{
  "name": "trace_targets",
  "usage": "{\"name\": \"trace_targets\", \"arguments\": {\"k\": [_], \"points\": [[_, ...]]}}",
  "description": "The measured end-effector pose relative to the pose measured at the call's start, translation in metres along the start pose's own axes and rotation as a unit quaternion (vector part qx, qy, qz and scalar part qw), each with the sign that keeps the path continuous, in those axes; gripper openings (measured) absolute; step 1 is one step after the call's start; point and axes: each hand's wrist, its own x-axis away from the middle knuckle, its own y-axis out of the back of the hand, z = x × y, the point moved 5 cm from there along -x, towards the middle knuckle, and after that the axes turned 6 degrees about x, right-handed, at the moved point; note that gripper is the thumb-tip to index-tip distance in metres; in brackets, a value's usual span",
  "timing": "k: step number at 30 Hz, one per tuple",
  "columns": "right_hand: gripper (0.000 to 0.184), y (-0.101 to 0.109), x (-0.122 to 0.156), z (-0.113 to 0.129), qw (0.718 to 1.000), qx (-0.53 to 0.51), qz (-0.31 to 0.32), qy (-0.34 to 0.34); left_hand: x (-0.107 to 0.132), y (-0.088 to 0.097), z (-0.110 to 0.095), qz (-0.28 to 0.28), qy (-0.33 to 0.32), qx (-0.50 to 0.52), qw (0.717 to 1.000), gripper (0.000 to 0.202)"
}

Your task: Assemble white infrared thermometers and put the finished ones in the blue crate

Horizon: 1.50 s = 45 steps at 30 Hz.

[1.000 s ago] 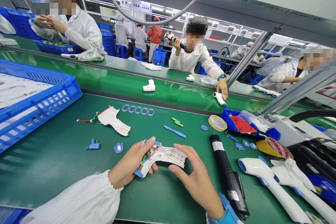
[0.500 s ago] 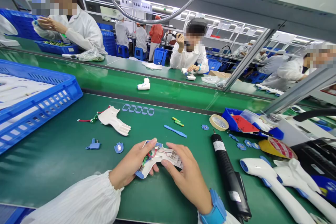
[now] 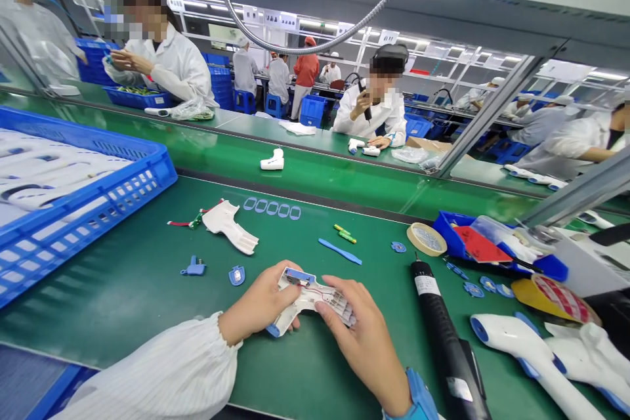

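Between both hands is a white thermometer housing half [image 3: 311, 298] with its inside facing up, a blue display frame at its top edge and thin red wires inside. My left hand [image 3: 266, 298] grips the wide head end, thumb pressed inside the shell. My right hand [image 3: 357, 328] holds the ribbed handle end between thumb and fingers. Beyond them lie another white housing half [image 3: 231, 226] with a small green circuit board [image 3: 195, 220] beside it, a blue trigger-like part [image 3: 193, 266], and a blue button piece [image 3: 237, 275]. A blue pry stick [image 3: 339, 251] rests past my right hand.
A black electric screwdriver [image 3: 445, 335] and white thermometers [image 3: 526, 341] lie at right, near a tape roll [image 3: 426, 239] and a blue parts bin [image 3: 497, 243]. A blue crate [image 3: 98, 190] stands left. Several blue frames [image 3: 272, 208] lie in a row. Co-workers sit across the green conveyor [image 3: 325, 167].
The view has shifted, so the bench things appear further right. My left thumb has moved down into the shell, and the housing's blue display frame now shows more clearly.
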Motion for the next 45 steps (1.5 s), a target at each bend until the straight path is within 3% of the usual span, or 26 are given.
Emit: {"name": "trace_targets", "arguments": {"k": [4,7,9,12,14,17,21,27,32,35,38,41,45], "points": [[0.027,0.014,-0.001,0.001,0.997,0.017,-0.08,0.003,0.021,0.02,-0.008,-0.052,-0.017,0.012,0.998,0.021],[0.025,0.02,-0.008,0.008,0.992,0.017,-0.122,0.013,0.053,0.058,-0.011,-0.183,-0.055,0.088,0.978,0.03],[0.024,0.012,-0.017,0.023,0.995,0.009,-0.088,0.04,0.079,0.09,-0.004,-0.289,-0.077,0.158,0.941,0.035],[0.022,-0.019,-0.035,0.061,0.993,0.002,0.02,0.113,0.118,0.134,0.013,-0.412,-0.094,0.24,0.874,0.029],[0.023,-0.046,-0.047,0.089,0.982,0.02,0.09,0.165,0.14,0.154,0.023,-0.464,-0.098,0.269,0.838,0.024],[0.031,-0.087,-0.066,0.121,0.959,0.088,0.147,0.224,0.16,0.17,0.034,-0.5,-0.1,0.288,0.81,0.021],[0.04,-0.126,-0.089,0.141,0.944,0.139,0.164,0.249,0.166,0.174,0.041,-0.501,-0.103,0.3,0.805,0.022],[0.014,-0.143,-0.101,0.144,0.943,0.146,0.178,0.241,0.16,0.172,0.042,-0.459,-0.116,0.313,0.823,0.031],[0.013,-0.129,-0.093,0.133,0.95,0.114,0.175,0.233,0.149,0.162,0.037,-0.425,-0.101,0.323,0.84,0.041],[0.016,-0.113,-0.08,0.128,0.959,0.067,0.156,0.227,0.138,0.15,0.033,-0.381,-0.104,0.292,0.871,0.045],[0.015,-0.096,-0.062,0.133,0.955,-0.001,0.119,0.27,0.124,0.133,0.029,-0.321,-0.111,0.262,0.903,0.052],[0.016,-0.086,-0.048,0.139,0.946,-0.008,0.073,0.316,0.112,0.119,0.024,-0.303,-0.121,0.264,0.908,0.055],[0.019,-0.082,-0.045,0.134,0.951,0.008,0.035,0.308,0.103,0.106,0.019,-0.296,-0.115,0.266,0.91,0.055]]}}
